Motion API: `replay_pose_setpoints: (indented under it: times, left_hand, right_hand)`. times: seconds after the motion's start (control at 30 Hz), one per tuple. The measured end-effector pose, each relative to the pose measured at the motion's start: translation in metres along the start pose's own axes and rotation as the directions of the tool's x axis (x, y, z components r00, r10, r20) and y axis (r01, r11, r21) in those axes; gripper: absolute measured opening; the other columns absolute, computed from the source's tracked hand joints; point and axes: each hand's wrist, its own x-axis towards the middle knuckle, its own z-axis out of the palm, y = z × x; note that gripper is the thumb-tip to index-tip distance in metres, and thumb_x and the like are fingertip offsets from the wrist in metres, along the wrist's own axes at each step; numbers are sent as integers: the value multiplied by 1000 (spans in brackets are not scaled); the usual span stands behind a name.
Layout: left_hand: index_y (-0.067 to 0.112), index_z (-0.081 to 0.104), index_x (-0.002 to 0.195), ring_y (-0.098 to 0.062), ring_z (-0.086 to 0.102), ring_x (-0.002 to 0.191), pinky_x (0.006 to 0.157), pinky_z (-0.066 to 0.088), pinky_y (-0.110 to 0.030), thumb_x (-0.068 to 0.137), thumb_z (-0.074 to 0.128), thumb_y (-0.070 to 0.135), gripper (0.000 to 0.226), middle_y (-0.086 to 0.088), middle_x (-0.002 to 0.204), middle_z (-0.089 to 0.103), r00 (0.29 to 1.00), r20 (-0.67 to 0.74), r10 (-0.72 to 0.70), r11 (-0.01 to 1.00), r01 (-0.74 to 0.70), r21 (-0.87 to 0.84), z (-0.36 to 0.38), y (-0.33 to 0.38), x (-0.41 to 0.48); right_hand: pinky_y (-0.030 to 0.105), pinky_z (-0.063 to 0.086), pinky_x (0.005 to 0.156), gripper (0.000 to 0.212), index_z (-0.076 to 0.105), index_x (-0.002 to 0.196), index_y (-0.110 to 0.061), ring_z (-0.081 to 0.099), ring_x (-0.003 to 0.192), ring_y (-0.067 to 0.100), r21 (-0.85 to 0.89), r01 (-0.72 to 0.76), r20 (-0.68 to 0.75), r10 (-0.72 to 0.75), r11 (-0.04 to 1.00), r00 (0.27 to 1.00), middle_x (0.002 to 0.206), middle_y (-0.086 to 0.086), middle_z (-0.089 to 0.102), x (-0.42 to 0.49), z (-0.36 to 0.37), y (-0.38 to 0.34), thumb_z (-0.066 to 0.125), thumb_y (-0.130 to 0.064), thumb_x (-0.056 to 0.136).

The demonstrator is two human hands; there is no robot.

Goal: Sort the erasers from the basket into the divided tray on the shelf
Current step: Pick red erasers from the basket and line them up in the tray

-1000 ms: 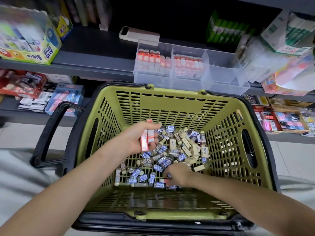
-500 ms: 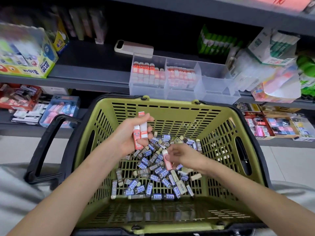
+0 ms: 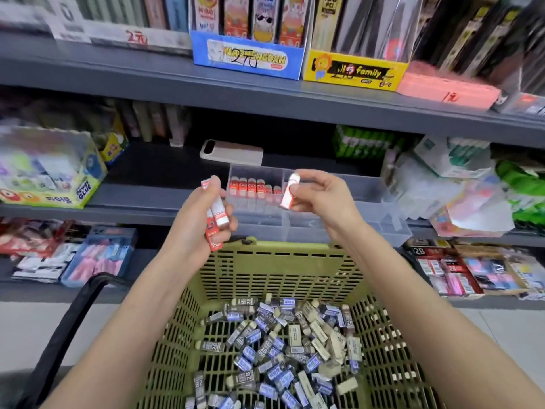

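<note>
My left hand (image 3: 203, 219) grips a small bunch of red-and-white erasers (image 3: 216, 224) in front of the clear divided tray (image 3: 380, 228) on the shelf. My right hand (image 3: 323, 199) pinches a single red-and-white eraser (image 3: 289, 191) above the tray's middle part. A row of red-topped erasers (image 3: 253, 185) stands in the tray's left compartment. Below, the green basket (image 3: 277, 270) holds several loose erasers (image 3: 280, 343) with blue, grey and cream sleeves.
A white phone-like device (image 3: 231, 152) lies on the shelf behind the tray. A glue box (image 3: 50, 172) stands at the left, plastic-wrapped packs (image 3: 460, 199) at the right. Boxed stationery fills the shelf above and the lower shelf. The basket's black handle (image 3: 67, 329) hangs left.
Both hands rose out of the basket to the tray on the shelf, the right one carrying a red-and-white eraser picked from the pile. The camera tilted up.
</note>
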Motion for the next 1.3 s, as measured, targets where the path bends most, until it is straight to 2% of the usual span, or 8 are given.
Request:
replay_pose_setpoints:
  times: [0.07, 0.17, 0.33, 0.6, 0.83, 1.0, 1.13, 1.3]
  left_hand:
    - [13, 49, 93, -13, 51, 47, 31, 29, -17, 86, 59, 44, 33, -2, 60, 57, 999, -8, 36, 999, -36, 35, 1, 3, 10]
    - [13, 49, 94, -13, 51, 45, 32, 27, -17, 92, 55, 40, 29, -2, 58, 57, 998, -41, 48, 997, -46, 63, 3, 4, 20]
    - [11, 48, 96, -14, 50, 47, 34, 26, -18, 94, 53, 38, 27, -3, 60, 56, 998, -48, 30, 997, -27, 68, 1, 6, 30]
    - [11, 49, 96, -14, 50, 46, 32, 26, -18, 81, 60, 42, 36, -3, 59, 56, 999, -33, 0, 1000, 0, 10, -3, 7, 37]
    - [11, 49, 95, -15, 51, 46, 32, 27, -18, 80, 60, 42, 37, -3, 60, 57, 1000, -23, -14, 1000, 14, 15, -4, 7, 39]
    - [10, 52, 96, -17, 51, 47, 32, 27, -17, 78, 58, 48, 43, -5, 62, 57, 996, 46, -78, 997, 77, 23, 0, 10, 39]
    - [12, 63, 81, -17, 43, 40, 30, 23, -15, 82, 50, 55, 46, -6, 58, 53, 967, 173, -185, 983, 182, 37, 3, 11, 37]
    - [11, 63, 79, -14, 35, 36, 32, 16, -14, 83, 48, 59, 50, -7, 55, 45, 909, 307, -281, 959, 252, 131, 7, 9, 34]
  right_hand:
    - [25, 54, 54, 28, 62, 108, -2, 66, 58, 15, -128, 10, -93, -22, 992, 995, 75, 8, 68, 31, 12, 0, 65, 2, 81]
    - [42, 55, 79, 24, 69, 100, -14, 67, 87, 29, -415, 1, -181, -83, 910, 980, 93, 8, 72, 69, 23, 5, 71, -13, 76]
    - [23, 46, 80, 21, 72, 96, -30, 63, 99, 18, -806, 22, -58, -116, 591, 992, 103, -7, 71, 86, 33, 15, 67, -32, 76]
    - [25, 45, 74, 24, 70, 104, -23, 63, 97, 22, -981, 146, 109, -254, 128, 961, 105, 1, 69, 93, 42, 23, 57, -30, 85]
    - [28, 45, 86, 39, 61, 122, -24, 56, 110, 21, -947, 159, 129, -124, 278, 984, 123, -1, 61, 94, 35, 20, 59, -22, 83]
    - [29, 44, 80, 28, 66, 114, -27, 55, 105, 24, -969, 207, 148, -355, 134, 923, 101, 0, 71, 69, 37, 11, 50, -31, 91]
    - [28, 45, 74, 26, 65, 113, -23, 53, 76, 7, -607, 396, 270, -290, 689, 918, 77, -11, 62, 33, 49, -4, 57, -33, 90]
    - [9, 36, 74, 29, 62, 118, -20, 46, 73, -5, -410, 339, 485, -112, 847, 867, 88, -1, 48, 13, 44, -15, 62, -22, 89]
